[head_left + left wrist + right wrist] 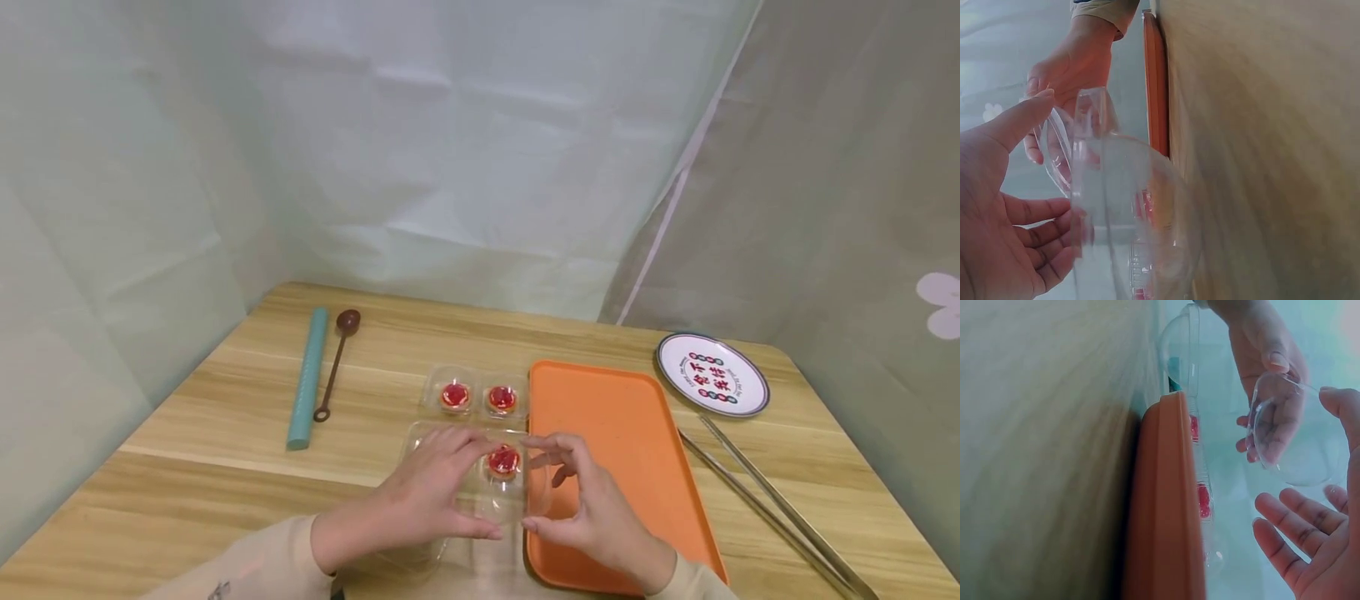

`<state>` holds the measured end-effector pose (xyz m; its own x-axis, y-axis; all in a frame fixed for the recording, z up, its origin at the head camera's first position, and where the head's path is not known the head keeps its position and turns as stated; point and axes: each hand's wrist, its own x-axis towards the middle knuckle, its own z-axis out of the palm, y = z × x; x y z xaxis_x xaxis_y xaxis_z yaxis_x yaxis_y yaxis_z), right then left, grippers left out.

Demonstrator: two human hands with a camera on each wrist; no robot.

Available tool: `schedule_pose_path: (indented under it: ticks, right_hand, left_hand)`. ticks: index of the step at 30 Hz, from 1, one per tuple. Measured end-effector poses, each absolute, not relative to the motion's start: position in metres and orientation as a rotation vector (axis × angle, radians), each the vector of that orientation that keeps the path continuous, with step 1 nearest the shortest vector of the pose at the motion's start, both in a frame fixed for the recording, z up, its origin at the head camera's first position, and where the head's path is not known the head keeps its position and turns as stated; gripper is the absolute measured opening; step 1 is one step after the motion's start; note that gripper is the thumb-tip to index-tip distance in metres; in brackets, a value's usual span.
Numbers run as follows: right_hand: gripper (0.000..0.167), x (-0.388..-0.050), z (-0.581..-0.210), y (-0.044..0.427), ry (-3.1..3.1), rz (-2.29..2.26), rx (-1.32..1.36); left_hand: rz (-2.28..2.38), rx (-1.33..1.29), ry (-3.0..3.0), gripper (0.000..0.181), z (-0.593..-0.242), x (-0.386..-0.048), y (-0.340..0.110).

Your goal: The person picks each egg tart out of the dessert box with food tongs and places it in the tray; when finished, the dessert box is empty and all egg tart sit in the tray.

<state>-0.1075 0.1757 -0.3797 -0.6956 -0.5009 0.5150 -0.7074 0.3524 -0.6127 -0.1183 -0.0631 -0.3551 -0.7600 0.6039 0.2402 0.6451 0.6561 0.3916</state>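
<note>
Both hands hold a small clear plastic lid between them, tilted above the table. My left hand spans its left side with thumb and fingers. Opposite, my right hand has thumb and fingers at the lid's other side; some fingers spread away. Beneath, a red-topped tart shows through the clear plastic. Beyond it, a second red-topped tart and a third red-topped tart sit in clear plastic cups. A larger clear plastic piece stands near the left hand, its outline partly hidden.
An orange tray lies under and beyond the right hand. Farther right are a printed plate and long metal tongs. A teal rolling pin and a brown long-handled spoon lie at the left.
</note>
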Motion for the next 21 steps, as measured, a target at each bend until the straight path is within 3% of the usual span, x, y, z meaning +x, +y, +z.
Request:
schedule_pose_path:
  ticks: [9,21]
  right_hand:
    - [0.076,-0.1087,-0.3783,0.1794,-2.418,1.174,1.151]
    - [0.073,-0.1024,-0.3800,0.1804,-2.669,0.637,1.140]
  left_hand:
    - [-0.682,-1.083,-2.795,0.073,-0.3516,-0.1153,-0.0673]
    - [-0.459,-1.190,-2.927,0.073,-0.3544,-0.1139,-0.0668]
